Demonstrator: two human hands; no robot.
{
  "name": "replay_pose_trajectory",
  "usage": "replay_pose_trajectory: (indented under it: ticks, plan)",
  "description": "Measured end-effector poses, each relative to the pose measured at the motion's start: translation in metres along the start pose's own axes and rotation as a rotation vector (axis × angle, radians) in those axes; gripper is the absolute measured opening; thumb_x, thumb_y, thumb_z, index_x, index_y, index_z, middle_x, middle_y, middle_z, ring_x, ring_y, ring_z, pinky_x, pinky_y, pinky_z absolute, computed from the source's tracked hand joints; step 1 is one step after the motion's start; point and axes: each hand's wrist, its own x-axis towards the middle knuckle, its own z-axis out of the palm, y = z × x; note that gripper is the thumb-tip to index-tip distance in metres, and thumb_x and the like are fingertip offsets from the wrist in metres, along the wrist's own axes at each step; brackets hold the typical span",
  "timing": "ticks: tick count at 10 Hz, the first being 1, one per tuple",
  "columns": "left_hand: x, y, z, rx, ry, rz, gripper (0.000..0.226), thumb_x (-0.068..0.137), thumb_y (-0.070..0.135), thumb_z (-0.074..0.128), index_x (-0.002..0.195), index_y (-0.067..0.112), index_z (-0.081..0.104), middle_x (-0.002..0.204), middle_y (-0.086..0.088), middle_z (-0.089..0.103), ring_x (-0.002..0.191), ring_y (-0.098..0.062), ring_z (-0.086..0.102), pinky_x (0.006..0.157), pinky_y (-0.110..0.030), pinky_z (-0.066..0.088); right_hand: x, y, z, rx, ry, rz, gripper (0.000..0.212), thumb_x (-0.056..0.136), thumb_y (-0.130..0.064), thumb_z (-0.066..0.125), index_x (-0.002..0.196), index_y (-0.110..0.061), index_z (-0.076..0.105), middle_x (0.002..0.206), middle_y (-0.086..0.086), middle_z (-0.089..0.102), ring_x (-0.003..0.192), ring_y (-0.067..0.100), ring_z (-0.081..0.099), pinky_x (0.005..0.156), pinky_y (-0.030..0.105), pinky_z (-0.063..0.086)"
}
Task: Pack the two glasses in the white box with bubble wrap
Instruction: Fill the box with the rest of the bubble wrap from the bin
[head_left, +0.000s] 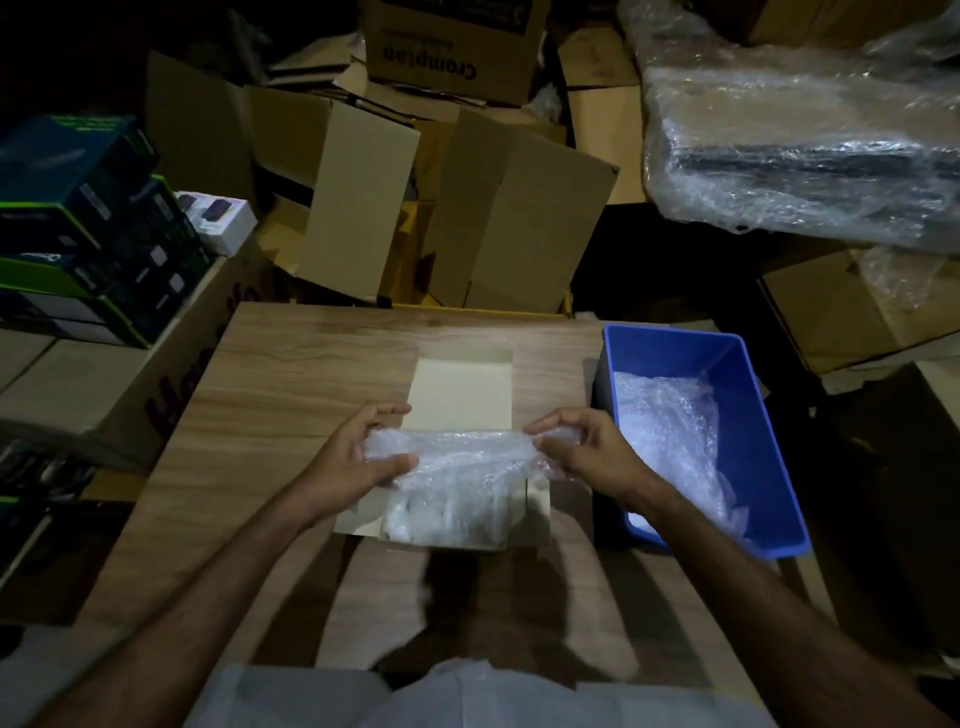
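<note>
Two hands are being held over the white box (537, 499), which is lying open on the wooden surface (291, 374) with its lid flap folded back toward the far edge. A bundle of bubble wrap (457, 467) is being stretched between them, with its long axis running left to right across the box mouth, parallel to the near edge of the surface. The left end is being gripped by the left hand (363, 457), whose fingers (395, 410) are curled over the top of the wrap while the thumb is pressing from the near side. The right end is being pinched by the right hand (587, 447), whose fingers (540, 426) are bent round the wrap. Neither hand is being kept open.

The bundle is hanging directly above and partly down into the box, so the cavity is lying just below both sets of fingers and slightly toward the near edge. Both hands are being held about equally near to the box. The glasses themselves cannot be made out; whether they are being enclosed in the wrap cannot be told through the cloudy film.

A blue bin (753, 415), with more bubble wrap lying in it, is standing at the right edge of the surface, just beside the right hand.

The coming move is judged to be a straight lowering, with the bundle being kept aligned to the box's width.
</note>
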Motion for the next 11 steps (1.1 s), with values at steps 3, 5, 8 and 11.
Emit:
replay_pose_trajectory:
  ticks: [3, 5, 8, 11]
  plan:
    - [0.041, -0.039, -0.006, 0.458, -0.106, 0.134, 0.02, 0.082, 0.005, 0.076, 0.086, 0.025, 0.079, 0.109, 0.01, 0.065, 0.105, 0.002, 0.06, 0.087, -0.015, 0.047, 0.024, 0.018, 0.03, -0.363, 0.221, -0.125, 0.013, 0.073, -0.019, 0.09, 0.081, -0.019, 0.079, 0.092, -0.006, 0.075, 0.087, 0.008, 0.071, 0.083, 0.031, 0.06]
    - [0.059, -0.052, -0.002, 0.821, -0.041, 0.281, 0.018, 0.078, 0.007, 0.076, 0.086, 0.023, 0.076, 0.095, 0.007, 0.066, 0.089, -0.009, 0.061, 0.074, -0.025, 0.048, 0.038, 0.024, 0.052, -0.709, 0.228, -0.257, 0.016, 0.082, -0.007, 0.064, 0.09, -0.02, 0.07, 0.093, 0.0, 0.064, 0.083, 0.019, 0.062, 0.071, 0.034, 0.052]
    - [0.066, -0.066, 0.033, 1.025, -0.178, 0.136, 0.016, 0.092, -0.001, 0.057, 0.107, 0.001, 0.065, 0.109, -0.016, 0.056, 0.094, -0.033, 0.06, 0.076, -0.044, 0.054, 0.039, 0.055, 0.101, -1.109, 0.075, -0.141, 0.016, 0.092, -0.012, 0.056, 0.105, -0.006, 0.061, 0.111, 0.012, 0.052, 0.091, 0.028, 0.055, 0.072, 0.034, 0.04]
    - [0.073, -0.059, 0.051, 1.0, -0.359, -0.067, 0.045, 0.098, 0.007, 0.049, 0.142, -0.001, 0.039, 0.128, -0.018, 0.055, 0.121, -0.035, 0.055, 0.094, -0.04, 0.048, 0.039, 0.057, 0.122, -1.346, -0.056, 0.03, 0.054, 0.09, -0.024, 0.064, 0.139, -0.007, 0.046, 0.136, 0.013, 0.054, 0.128, 0.032, 0.047, 0.112, 0.043, 0.03]
